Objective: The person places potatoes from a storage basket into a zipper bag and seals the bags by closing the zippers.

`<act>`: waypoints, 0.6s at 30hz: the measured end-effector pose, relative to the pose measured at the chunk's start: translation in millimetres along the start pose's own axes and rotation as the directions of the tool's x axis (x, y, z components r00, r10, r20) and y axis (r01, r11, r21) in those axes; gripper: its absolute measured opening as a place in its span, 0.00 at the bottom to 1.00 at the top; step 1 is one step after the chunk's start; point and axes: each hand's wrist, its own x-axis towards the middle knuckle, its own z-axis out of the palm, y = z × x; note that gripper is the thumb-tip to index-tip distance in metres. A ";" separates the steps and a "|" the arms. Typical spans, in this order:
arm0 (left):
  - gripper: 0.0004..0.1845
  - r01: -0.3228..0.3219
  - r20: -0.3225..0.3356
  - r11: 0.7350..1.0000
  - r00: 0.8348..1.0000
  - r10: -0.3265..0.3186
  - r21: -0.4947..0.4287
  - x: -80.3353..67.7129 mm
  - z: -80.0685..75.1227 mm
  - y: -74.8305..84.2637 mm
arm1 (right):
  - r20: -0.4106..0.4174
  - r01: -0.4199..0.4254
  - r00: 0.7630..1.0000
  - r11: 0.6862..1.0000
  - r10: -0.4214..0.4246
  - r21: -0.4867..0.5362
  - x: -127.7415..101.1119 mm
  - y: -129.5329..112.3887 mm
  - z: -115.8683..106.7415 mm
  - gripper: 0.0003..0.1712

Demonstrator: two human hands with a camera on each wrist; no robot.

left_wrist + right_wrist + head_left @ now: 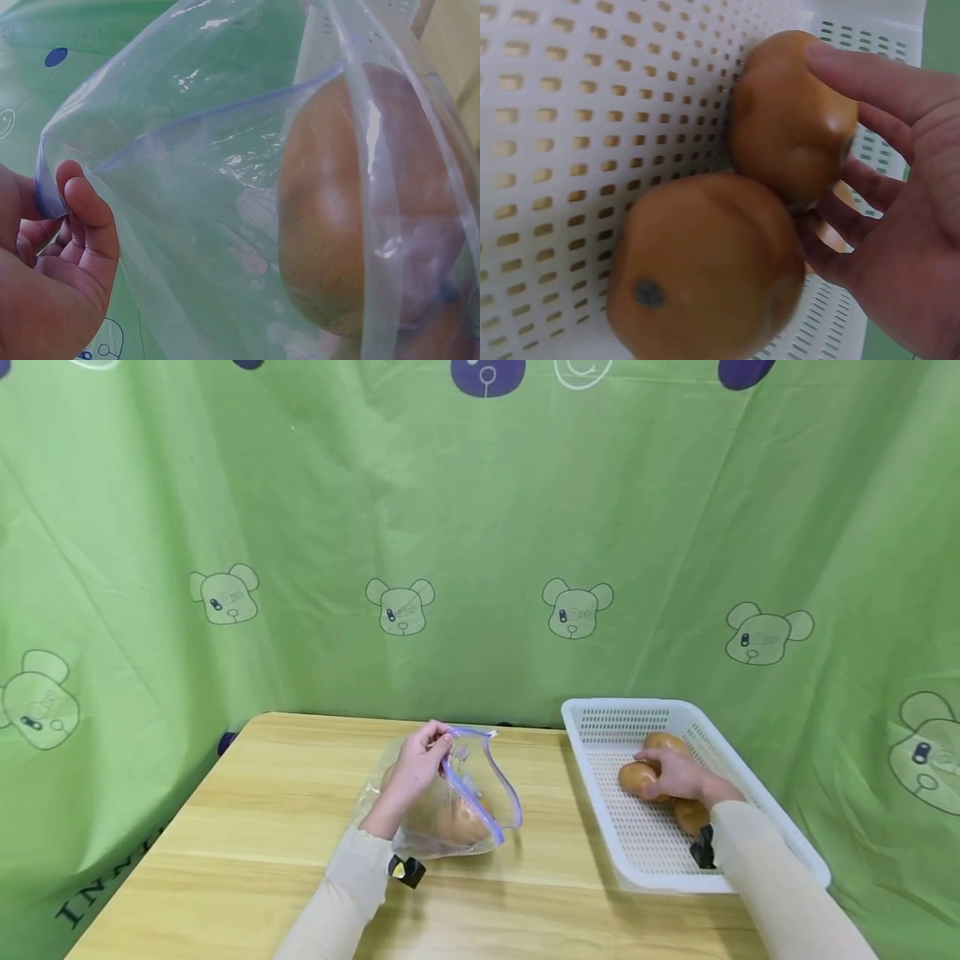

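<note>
Two hands work: your left hand point(415, 768) pinches the bag point(457, 802) rim in a narrow grip; your right hand point(672, 774) curls around a potato point(637, 778) in the basket point(637, 839).

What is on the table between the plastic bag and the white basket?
Nothing: in the head view, only bare wooden table lies between the plastic bag and the white basket.
</note>
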 end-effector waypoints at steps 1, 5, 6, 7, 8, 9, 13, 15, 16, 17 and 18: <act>0.08 0.000 0.002 1.000 1.000 0.000 0.000 0.2 -0.1 -0.4 | 0.003 -0.007 1.000 1.000 0.007 -0.004 0.3 -0.5 1.0 0.42; 0.09 0.001 0.004 1.000 1.000 -0.001 -0.001 0.1 -0.3 -0.7 | -0.005 -0.001 1.000 1.000 0.001 -0.015 1.2 -0.7 3.2 0.43; 0.08 0.002 0.001 1.000 1.000 -0.002 -0.005 0.2 -0.1 -0.8 | -0.008 0.003 1.000 1.000 -0.003 -0.017 1.5 -0.6 3.5 0.43; 0.08 0.002 -0.002 1.000 1.000 -0.002 -0.005 0.2 0.0 -0.8 | -0.014 0.007 1.000 1.000 -0.008 -0.021 1.5 -0.9 3.7 0.43; 0.08 0.002 -0.005 1.000 1.000 -0.002 -0.002 0.1 0.0 -0.8 | -0.016 0.012 1.000 1.000 -0.012 -0.028 1.8 -0.7 3.9 0.43; 0.07 0.003 -0.007 1.000 1.000 -0.003 -0.001 0.1 0.1 -1.0 | -0.018 0.016 1.000 0.999 -0.017 -0.032 2.1 -0.6 4.0 0.43; 0.07 0.006 -0.008 1.000 1.000 -0.006 0.002 0.3 0.5 -1.5 | -0.012 0.009 1.000 1.000 -0.009 -0.014 2.4 -1.0 5.0 0.45; 0.07 0.005 -0.009 1.000 1.000 -0.005 0.002 0.3 0.7 -1.7 | -0.001 0.006 1.000 1.000 -0.006 0.005 2.6 -1.1 5.8 0.46; 0.07 0.002 -0.009 1.000 1.000 -0.002 0.003 0.3 0.8 -1.8 | 0.006 -0.001 1.000 1.000 0.001 0.011 2.4 -1.0 6.1 0.48; 0.07 0.002 -0.009 1.000 1.000 -0.002 0.003 0.2 0.8 -1.7 | 0.014 -0.005 1.000 1.000 0.004 0.017 2.4 -1.0 6.5 0.48; 0.07 0.001 -0.008 1.000 1.000 -0.001 0.003 0.2 0.9 -1.7 | 0.022 -0.010 1.000 1.000 0.009 0.019 2.2 -1.0 6.9 0.49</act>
